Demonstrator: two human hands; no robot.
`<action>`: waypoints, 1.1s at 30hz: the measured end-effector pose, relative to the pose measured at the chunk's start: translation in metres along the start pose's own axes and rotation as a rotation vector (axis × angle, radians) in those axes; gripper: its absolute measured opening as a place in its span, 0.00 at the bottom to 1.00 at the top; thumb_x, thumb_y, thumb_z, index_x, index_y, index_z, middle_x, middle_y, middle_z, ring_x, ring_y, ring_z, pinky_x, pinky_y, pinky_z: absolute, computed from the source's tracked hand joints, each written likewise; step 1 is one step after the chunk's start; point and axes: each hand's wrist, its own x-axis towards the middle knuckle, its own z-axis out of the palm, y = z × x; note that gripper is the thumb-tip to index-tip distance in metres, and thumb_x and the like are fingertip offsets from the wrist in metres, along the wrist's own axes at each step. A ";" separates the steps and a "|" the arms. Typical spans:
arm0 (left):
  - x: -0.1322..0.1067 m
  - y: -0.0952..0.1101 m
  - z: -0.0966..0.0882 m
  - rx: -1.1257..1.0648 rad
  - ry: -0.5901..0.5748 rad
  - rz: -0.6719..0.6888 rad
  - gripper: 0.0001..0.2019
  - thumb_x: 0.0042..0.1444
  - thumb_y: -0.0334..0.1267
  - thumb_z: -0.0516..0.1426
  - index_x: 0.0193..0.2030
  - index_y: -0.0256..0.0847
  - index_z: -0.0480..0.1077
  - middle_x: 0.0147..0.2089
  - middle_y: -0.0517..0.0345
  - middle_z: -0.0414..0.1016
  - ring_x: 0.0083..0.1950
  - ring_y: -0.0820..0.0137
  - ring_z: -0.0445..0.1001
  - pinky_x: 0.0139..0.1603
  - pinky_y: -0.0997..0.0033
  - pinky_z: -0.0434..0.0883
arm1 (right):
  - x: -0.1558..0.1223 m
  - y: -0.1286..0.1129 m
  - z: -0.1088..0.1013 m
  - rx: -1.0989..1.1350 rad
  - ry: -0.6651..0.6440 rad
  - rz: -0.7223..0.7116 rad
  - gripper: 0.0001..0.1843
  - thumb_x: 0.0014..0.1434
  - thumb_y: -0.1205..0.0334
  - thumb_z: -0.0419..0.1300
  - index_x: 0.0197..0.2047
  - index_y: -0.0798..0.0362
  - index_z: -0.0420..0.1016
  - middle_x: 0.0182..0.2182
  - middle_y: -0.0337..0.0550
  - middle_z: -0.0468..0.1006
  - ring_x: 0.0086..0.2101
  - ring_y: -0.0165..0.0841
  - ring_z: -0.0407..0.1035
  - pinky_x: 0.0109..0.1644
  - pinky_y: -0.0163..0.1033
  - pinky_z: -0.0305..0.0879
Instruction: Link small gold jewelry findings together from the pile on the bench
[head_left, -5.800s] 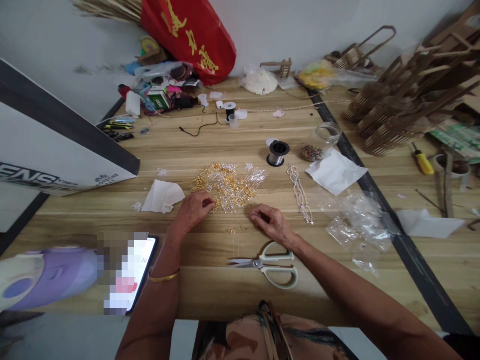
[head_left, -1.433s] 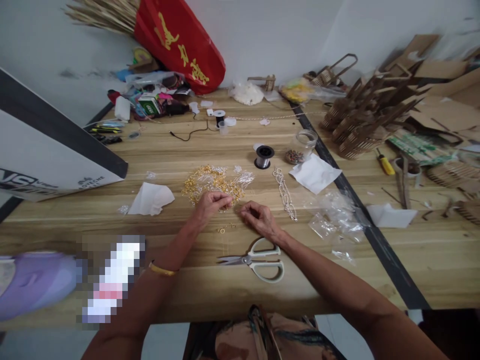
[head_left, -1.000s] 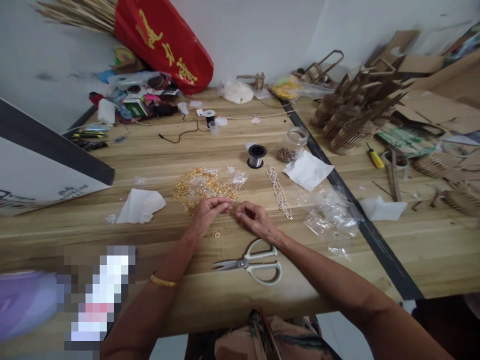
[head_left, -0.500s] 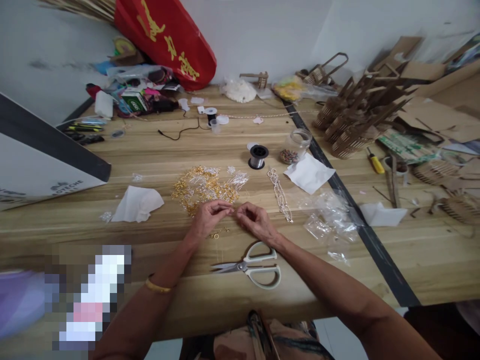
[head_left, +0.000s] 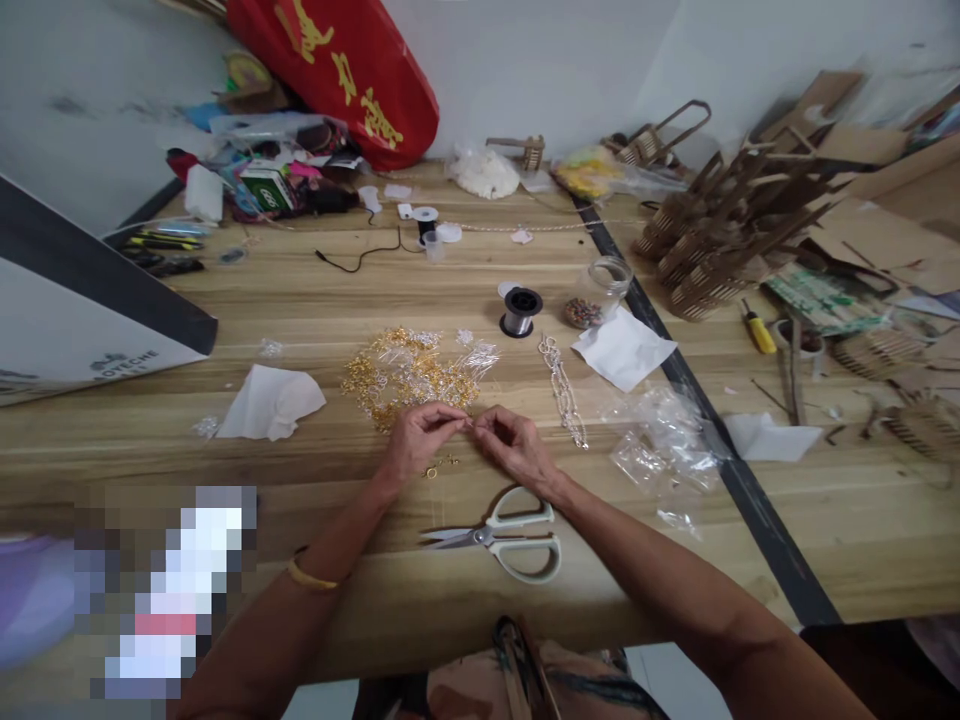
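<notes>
My left hand [head_left: 421,437] and my right hand [head_left: 512,443] meet fingertip to fingertip above the wooden table. Both are closed in a pinch; whatever sits between the fingers is too small to make out. Just beyond them spreads a pile of gold and silver beads and findings [head_left: 405,375]. Below my left hand lies a small gold chain piece with a ring [head_left: 431,472]. Scissors with pale handles [head_left: 491,535] rest partly open, nearer to me. A silver beaded chain [head_left: 562,395] lies right of my right hand.
A wire spool [head_left: 520,313], a glass jar of beads [head_left: 589,300] and white paper [head_left: 625,348] stand beyond. Clear plastic bags [head_left: 664,440] lie at right, near small woven baskets [head_left: 697,260]. A white box [head_left: 90,310] and crumpled paper [head_left: 271,403] are at left.
My fingertips have come slightly closer together. The view has shifted a little; the scissors, beads and chain stay in place on the table.
</notes>
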 end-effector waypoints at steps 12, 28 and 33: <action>-0.002 0.006 0.003 -0.075 0.025 -0.104 0.07 0.42 0.36 0.65 0.29 0.35 0.76 0.30 0.55 0.79 0.32 0.70 0.76 0.38 0.72 0.72 | -0.001 0.004 -0.001 0.028 -0.013 0.003 0.12 0.59 0.54 0.57 0.34 0.55 0.68 0.21 0.35 0.66 0.22 0.26 0.59 0.25 0.31 0.55; -0.002 0.002 0.003 -0.182 0.036 -0.202 0.10 0.38 0.37 0.66 0.28 0.36 0.76 0.29 0.57 0.79 0.31 0.70 0.75 0.38 0.70 0.71 | 0.000 -0.001 -0.001 0.094 -0.019 0.004 0.15 0.58 0.50 0.58 0.33 0.55 0.68 0.21 0.35 0.67 0.21 0.25 0.59 0.24 0.31 0.55; -0.003 0.000 0.003 -0.186 0.016 -0.197 0.09 0.39 0.36 0.66 0.29 0.36 0.76 0.29 0.57 0.78 0.31 0.72 0.73 0.37 0.72 0.70 | -0.001 -0.001 -0.001 0.096 -0.028 0.020 0.15 0.58 0.50 0.58 0.33 0.55 0.67 0.20 0.35 0.66 0.20 0.25 0.58 0.23 0.31 0.55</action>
